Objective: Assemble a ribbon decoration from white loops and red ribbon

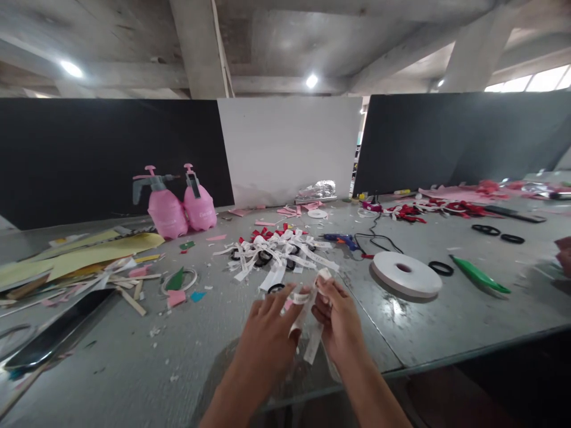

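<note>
Both hands are close together near the table's front edge, working on a white printed ribbon (314, 345). My right hand (338, 315) pinches the ribbon in its fingertips, and one tail hangs below. Against the same ribbon, the fingers of my left hand (270, 330) are curled, with a loop crossing them; slight blur hides the exact hold. Just beyond lies a pile of white ribbon bows (285, 252) with black rings and some red ribbon among them. A wide roll of white ribbon (414, 278) lies flat to the right of my right hand.
A blue glue gun (339, 239) with a black cord lies behind the roll. Black rings (441, 268) and a green pointed object (479, 274) are to the right. Pink spray bottles (167, 211), paper scraps (102, 252) and a dark flat slab (57, 333) occupy the left.
</note>
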Action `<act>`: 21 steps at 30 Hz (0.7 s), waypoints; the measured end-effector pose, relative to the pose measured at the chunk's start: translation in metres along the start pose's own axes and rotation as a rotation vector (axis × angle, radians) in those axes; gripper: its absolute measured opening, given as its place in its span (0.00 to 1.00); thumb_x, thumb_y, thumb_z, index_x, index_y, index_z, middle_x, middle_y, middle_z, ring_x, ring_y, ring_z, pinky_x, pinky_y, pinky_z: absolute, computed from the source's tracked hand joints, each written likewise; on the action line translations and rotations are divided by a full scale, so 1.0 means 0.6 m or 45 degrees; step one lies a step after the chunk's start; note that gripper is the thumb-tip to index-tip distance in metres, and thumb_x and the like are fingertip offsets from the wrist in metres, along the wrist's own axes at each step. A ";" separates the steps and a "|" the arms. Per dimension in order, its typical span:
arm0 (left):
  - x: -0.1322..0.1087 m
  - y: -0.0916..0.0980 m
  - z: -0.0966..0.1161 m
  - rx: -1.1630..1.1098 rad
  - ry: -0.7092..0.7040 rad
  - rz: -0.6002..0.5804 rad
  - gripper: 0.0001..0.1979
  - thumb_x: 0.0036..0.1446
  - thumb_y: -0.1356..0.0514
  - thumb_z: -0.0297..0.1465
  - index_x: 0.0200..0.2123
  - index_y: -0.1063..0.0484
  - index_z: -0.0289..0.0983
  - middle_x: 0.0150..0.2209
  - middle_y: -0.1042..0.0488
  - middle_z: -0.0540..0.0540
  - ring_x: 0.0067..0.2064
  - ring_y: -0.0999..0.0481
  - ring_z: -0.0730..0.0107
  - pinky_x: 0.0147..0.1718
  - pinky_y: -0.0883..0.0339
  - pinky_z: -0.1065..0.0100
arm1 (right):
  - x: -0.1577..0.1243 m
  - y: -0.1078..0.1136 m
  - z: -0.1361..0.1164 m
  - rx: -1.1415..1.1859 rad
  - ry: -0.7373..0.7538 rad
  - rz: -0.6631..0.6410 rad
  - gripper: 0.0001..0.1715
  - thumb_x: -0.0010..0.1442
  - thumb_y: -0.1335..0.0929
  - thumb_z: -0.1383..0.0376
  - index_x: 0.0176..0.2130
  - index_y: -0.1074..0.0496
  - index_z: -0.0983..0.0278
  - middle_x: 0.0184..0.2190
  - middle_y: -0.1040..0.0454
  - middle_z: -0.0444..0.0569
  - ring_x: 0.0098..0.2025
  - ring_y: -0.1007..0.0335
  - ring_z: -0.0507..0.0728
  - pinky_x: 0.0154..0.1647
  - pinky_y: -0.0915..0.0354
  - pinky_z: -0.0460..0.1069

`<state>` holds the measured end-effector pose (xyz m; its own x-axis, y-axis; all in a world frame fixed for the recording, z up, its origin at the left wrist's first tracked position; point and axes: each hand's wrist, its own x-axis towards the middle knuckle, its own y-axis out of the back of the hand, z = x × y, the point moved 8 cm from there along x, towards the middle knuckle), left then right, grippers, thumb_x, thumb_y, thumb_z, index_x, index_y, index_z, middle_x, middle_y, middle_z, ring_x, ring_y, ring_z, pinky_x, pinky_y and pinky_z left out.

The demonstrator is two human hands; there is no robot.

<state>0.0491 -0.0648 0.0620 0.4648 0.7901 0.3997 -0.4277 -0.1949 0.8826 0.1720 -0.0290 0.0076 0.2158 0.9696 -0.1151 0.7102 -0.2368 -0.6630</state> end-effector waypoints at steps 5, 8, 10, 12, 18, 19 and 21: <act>-0.020 -0.008 0.004 0.145 -0.053 0.113 0.25 0.57 0.48 0.21 0.56 0.33 0.46 0.62 0.36 0.47 0.58 0.33 0.60 0.53 0.36 0.56 | -0.004 -0.005 -0.001 -0.005 -0.019 -0.052 0.24 0.46 0.23 0.57 0.23 0.40 0.64 0.15 0.51 0.33 0.16 0.61 0.43 0.15 0.58 0.41; -0.017 -0.012 -0.007 0.249 0.121 0.100 0.25 0.56 0.47 0.23 0.57 0.33 0.44 0.61 0.34 0.43 0.53 0.29 0.56 0.48 0.33 0.54 | -0.006 -0.003 0.004 0.003 0.044 -0.029 0.25 0.46 0.23 0.57 0.24 0.41 0.63 0.15 0.51 0.33 0.16 0.62 0.43 0.15 0.59 0.41; -0.014 -0.023 -0.009 0.293 0.223 0.002 0.28 0.54 0.46 0.24 0.59 0.35 0.41 0.61 0.35 0.41 0.52 0.28 0.53 0.46 0.32 0.53 | -0.004 0.002 0.008 -0.008 0.101 -0.017 0.24 0.47 0.24 0.56 0.24 0.40 0.63 0.14 0.52 0.32 0.16 0.64 0.43 0.15 0.60 0.41; -0.014 -0.035 0.001 0.286 0.211 -0.081 0.29 0.53 0.46 0.23 0.60 0.36 0.40 0.63 0.36 0.41 0.53 0.29 0.52 0.46 0.32 0.53 | -0.002 0.011 0.010 -0.005 0.138 0.017 0.24 0.48 0.24 0.54 0.25 0.40 0.62 0.14 0.52 0.32 0.16 0.63 0.44 0.15 0.60 0.42; -0.035 -0.005 0.035 0.180 -0.092 0.131 0.27 0.58 0.48 0.23 0.60 0.35 0.47 0.59 0.31 0.46 0.53 0.30 0.57 0.50 0.35 0.56 | -0.002 0.024 0.003 -0.010 0.137 0.069 0.24 0.48 0.25 0.51 0.28 0.38 0.62 0.17 0.46 0.34 0.16 0.52 0.45 0.16 0.53 0.42; -0.040 0.005 0.038 0.136 -0.146 0.191 0.27 0.58 0.47 0.22 0.59 0.34 0.49 0.57 0.29 0.46 0.52 0.29 0.59 0.49 0.36 0.57 | -0.001 0.026 0.001 -0.004 0.131 0.085 0.24 0.48 0.25 0.51 0.28 0.38 0.62 0.17 0.46 0.34 0.16 0.52 0.45 0.16 0.53 0.42; -0.045 0.024 0.033 -0.004 -0.161 0.315 0.25 0.59 0.46 0.23 0.57 0.32 0.50 0.54 0.27 0.46 0.51 0.29 0.61 0.50 0.37 0.58 | 0.002 0.033 -0.004 0.017 0.135 0.136 0.23 0.48 0.25 0.50 0.29 0.36 0.62 0.17 0.46 0.34 0.15 0.54 0.44 0.15 0.55 0.42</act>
<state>0.0458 -0.1006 0.0687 0.4391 0.6396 0.6310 -0.5425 -0.3711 0.7536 0.1879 -0.0328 -0.0041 0.3595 0.9270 -0.1070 0.6705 -0.3364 -0.6613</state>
